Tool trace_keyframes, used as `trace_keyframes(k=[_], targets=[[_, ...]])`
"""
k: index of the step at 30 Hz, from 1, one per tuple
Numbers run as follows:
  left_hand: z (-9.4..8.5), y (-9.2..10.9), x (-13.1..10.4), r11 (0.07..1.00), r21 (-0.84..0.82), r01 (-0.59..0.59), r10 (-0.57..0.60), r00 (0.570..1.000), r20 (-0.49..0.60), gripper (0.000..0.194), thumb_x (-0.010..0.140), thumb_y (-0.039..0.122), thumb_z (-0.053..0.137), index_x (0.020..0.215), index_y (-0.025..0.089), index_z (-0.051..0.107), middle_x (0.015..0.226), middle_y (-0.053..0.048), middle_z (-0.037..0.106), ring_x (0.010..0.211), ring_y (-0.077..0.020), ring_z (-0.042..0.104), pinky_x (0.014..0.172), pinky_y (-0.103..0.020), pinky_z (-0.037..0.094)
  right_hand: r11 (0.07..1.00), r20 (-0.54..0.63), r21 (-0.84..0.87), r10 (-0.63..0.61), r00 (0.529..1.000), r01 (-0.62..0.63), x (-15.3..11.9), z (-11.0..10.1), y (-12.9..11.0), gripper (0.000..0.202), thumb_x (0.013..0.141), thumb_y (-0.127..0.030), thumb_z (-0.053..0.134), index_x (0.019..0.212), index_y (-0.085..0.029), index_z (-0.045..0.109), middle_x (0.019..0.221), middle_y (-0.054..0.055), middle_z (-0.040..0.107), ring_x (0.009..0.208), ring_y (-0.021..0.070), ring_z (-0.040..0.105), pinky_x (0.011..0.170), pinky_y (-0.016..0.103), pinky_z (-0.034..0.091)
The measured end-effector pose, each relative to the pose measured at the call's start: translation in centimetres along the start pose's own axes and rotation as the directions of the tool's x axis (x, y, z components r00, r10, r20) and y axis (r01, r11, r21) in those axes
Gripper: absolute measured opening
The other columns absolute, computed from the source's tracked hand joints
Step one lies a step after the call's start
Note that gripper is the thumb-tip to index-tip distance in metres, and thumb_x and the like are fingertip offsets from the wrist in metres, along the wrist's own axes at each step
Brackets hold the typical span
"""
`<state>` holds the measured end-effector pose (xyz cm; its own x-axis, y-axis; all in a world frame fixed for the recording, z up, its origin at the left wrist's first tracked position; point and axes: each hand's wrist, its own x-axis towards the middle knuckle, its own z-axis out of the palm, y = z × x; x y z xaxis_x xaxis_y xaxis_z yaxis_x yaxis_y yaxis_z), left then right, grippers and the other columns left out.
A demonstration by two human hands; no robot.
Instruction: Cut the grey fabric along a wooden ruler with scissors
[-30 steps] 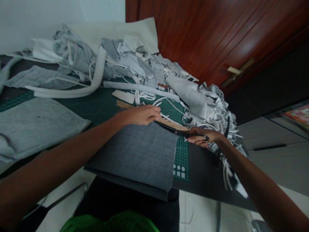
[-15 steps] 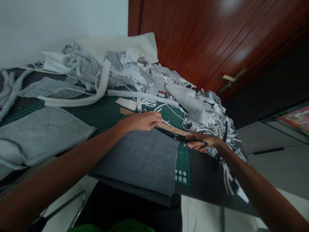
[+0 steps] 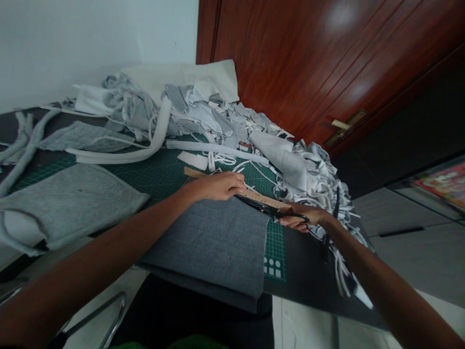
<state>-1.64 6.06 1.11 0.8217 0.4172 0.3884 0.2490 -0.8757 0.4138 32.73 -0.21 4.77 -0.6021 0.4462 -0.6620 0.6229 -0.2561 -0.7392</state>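
Dark grey fabric [image 3: 214, 245] lies over the front of a green cutting mat [image 3: 160, 169] and hangs past the table edge. Along its far edge runs a wooden ruler [image 3: 265, 198]. My left hand [image 3: 224, 185] is closed on the ruler's middle, fingers pressed together over it. In my right hand [image 3: 300, 216] is a pair of black scissors [image 3: 263, 208], gripped by the handles. Their blades point left, close beside the ruler at the fabric's far edge; the tips run toward my left hand and are partly hidden.
A heap of white and grey fabric scraps [image 3: 308, 165] fills the back and right of the table. Pale padded strips [image 3: 218, 147] lie behind the ruler. A light grey fabric piece [image 3: 80, 203] is at left. Beyond stand a wooden door [image 3: 276, 63] and grey drawers [image 3: 417, 242].
The view has shifted slightly, so the scene sits a little lower. Both hands keep their holds on the ruler and scissors; the scissors' handles appear slightly closer to the ruler.
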Motion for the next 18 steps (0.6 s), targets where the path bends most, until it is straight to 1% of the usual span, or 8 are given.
trace_keyframes(k=[6, 9, 12, 14, 18], targets=[[0.0, 0.0, 0.0, 1.000, -0.016, 0.012, -0.012, 1.000, 0.004, 0.028, 0.100, 0.019, 0.055, 0.114, 0.025, 0.080, 0.112, -0.007, 0.075, 0.111, -0.0222, 0.065, 0.102, -0.034, 0.048, 1.000, 0.020, -0.007, 0.027, 0.999, -0.027, 0.7, -0.1, -0.9, 0.059, 0.082, -0.066, 0.082, 0.080, -0.024, 0.041, 0.051, -0.015, 0.033, 0.036, 0.0044, 0.028, 0.032, 0.016, 0.035], [0.0, -0.2, 0.0, 0.999, -0.032, 0.012, -0.013, 1.000, -0.006, 0.029, 0.101, 0.018, 0.055, 0.114, 0.025, 0.080, 0.109, -0.007, 0.075, 0.110, -0.0218, 0.066, 0.103, -0.035, 0.048, 0.999, 0.006, -0.033, 0.028, 1.000, -0.027, 0.8, -0.1, -1.3, 0.057, 0.083, -0.065, 0.082, 0.080, -0.024, 0.042, 0.048, -0.015, 0.033, 0.035, 0.0049, 0.029, 0.032, 0.017, 0.037], [-0.1, -0.2, 0.0, 0.998, -0.050, 0.025, -0.025, 1.000, 0.000, 0.029, 0.100, 0.019, 0.056, 0.115, 0.026, 0.080, 0.110, -0.007, 0.076, 0.112, -0.0220, 0.066, 0.104, -0.035, 0.047, 0.995, -0.026, -0.102, 0.008, 1.000, -0.010, 0.6, 0.1, -1.7, 0.056, 0.084, -0.065, 0.080, 0.076, -0.023, 0.045, 0.047, -0.013, 0.036, 0.036, 0.0056, 0.035, 0.033, 0.017, 0.038], [-0.1, -0.2, 0.0, 0.997, -0.060, 0.043, -0.043, 0.999, 0.011, 0.029, 0.100, 0.020, 0.057, 0.115, 0.026, 0.080, 0.113, -0.007, 0.076, 0.112, -0.0223, 0.066, 0.105, -0.035, 0.047, 0.991, -0.043, -0.130, -0.015, 0.999, 0.009, 0.5, 0.2, -1.9, 0.056, 0.085, -0.065, 0.080, 0.074, -0.022, 0.046, 0.048, -0.012, 0.038, 0.036, 0.0051, 0.035, 0.032, 0.016, 0.036], [-0.2, -0.1, 0.0, 0.997, -0.053, 0.048, -0.047, 0.999, 0.020, 0.031, 0.100, 0.019, 0.055, 0.117, 0.025, 0.080, 0.114, -0.008, 0.076, 0.112, -0.0227, 0.066, 0.107, -0.036, 0.046, 0.993, -0.060, -0.115, -0.043, 0.997, 0.035, 0.5, 0.5, -2.0, 0.054, 0.085, -0.062, 0.081, 0.075, -0.021, 0.046, 0.049, -0.013, 0.037, 0.036, 0.0038, 0.033, 0.032, 0.014, 0.032]])
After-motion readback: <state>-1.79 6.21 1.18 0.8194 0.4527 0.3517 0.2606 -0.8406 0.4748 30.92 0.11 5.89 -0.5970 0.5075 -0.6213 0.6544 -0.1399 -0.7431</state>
